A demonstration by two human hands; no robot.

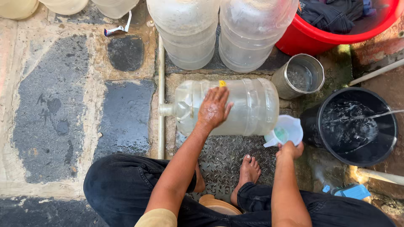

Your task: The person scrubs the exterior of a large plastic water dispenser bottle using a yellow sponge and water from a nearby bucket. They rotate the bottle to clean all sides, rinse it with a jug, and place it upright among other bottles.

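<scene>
A large clear plastic water jug (248, 107) lies on its side on the wet ground, its neck pointing left. My left hand (213, 110) rests flat on its upper side, fingers spread. My right hand (290, 149) grips the handle of a small white plastic mug (287, 130) just below the jug's base end. A black bucket (357, 126) full of water stands to the right, with a thin stream of water running into it.
Two upright clear jugs (185, 33) stand behind, more at the top left. A red tub (336, 29) holds dark clothes. A steel container (299, 76) sits beside it. A white pipe (160, 96) runs down the paving. My bare foot (248, 172) rests on metal tread plate.
</scene>
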